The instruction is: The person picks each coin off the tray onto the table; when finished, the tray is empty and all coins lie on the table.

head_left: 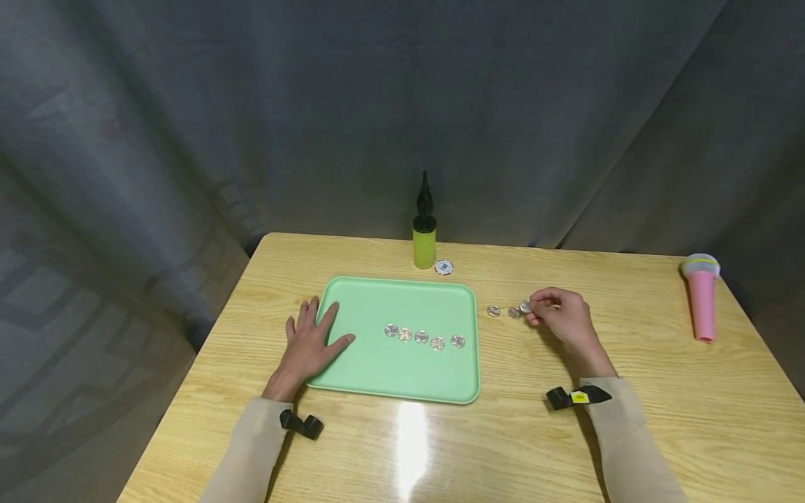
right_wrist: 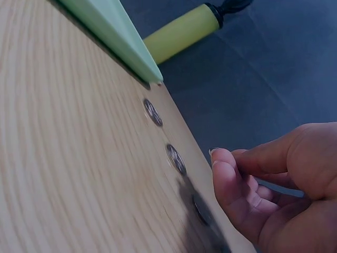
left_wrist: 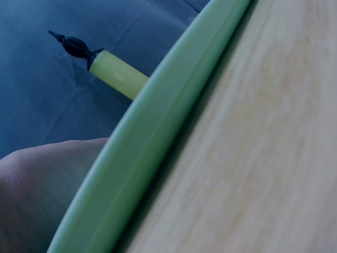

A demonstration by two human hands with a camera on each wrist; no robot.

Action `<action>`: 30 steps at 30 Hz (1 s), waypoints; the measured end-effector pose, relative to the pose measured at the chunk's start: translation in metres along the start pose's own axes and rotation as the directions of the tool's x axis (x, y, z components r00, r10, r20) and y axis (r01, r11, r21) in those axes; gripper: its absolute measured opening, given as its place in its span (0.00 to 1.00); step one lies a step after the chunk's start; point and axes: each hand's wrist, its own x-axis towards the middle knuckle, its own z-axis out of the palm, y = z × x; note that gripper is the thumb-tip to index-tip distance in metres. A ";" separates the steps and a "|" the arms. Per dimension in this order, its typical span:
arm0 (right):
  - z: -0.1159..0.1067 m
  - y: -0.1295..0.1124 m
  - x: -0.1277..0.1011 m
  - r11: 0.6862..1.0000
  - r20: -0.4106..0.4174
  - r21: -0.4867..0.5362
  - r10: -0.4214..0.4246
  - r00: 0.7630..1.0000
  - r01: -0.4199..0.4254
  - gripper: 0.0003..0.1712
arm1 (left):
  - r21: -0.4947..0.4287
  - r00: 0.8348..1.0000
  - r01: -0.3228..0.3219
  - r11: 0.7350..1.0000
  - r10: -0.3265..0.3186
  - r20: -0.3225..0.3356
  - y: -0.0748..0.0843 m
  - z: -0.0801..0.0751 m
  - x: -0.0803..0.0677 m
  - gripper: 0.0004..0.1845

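On the wooden table [head_left: 660, 419], right of the mint-green plastic tray [head_left: 377, 377], the right hand [head_left: 562, 318] has its fingertips curled over a small silver coin [head_left: 525, 306]; whether it pinches the coin or only touches it cannot be told. This is the rightmost of three coins lying in a short row on the bare wood. Just left of it lie a second silver coin [head_left: 514, 313] and a third silver coin [head_left: 493, 311], the last one near the tray's right edge. In the right wrist view the curled fingers [right_wrist: 231, 179] hover right above the nearest coin. The left hand [head_left: 311, 342] lies flat with its fingers spread and straight across the tray's near-left rim, holding nothing. Inside the tray, five silver coins [head_left: 421, 337] sit in a slightly slanted row, close together. Beyond the tray's far edge stands a yellow-green hand pump with a black nozzle [head_left: 424, 230], with a white poker chip [head_left: 443, 267] just beside it. Far right lies a pink toy microphone [head_left: 701, 297].
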 end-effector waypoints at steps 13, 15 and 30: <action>-0.026 0.014 -0.003 1.000 -0.049 -0.002 0.020 0.999 -0.020 0.13 | 0.000 1.000 -0.003 1.000 0.003 0.000 0.000 0.001 -0.001 0.44; -0.030 0.017 -0.004 1.000 -0.055 -0.006 0.021 0.998 -0.022 0.13 | 0.002 1.000 -0.002 1.000 0.002 0.002 0.000 0.001 -0.001 0.44; -0.060 0.038 -0.010 0.994 -0.079 0.030 0.105 0.991 -0.103 0.17 | -0.002 1.000 -0.003 1.000 0.003 0.007 0.000 0.000 0.000 0.44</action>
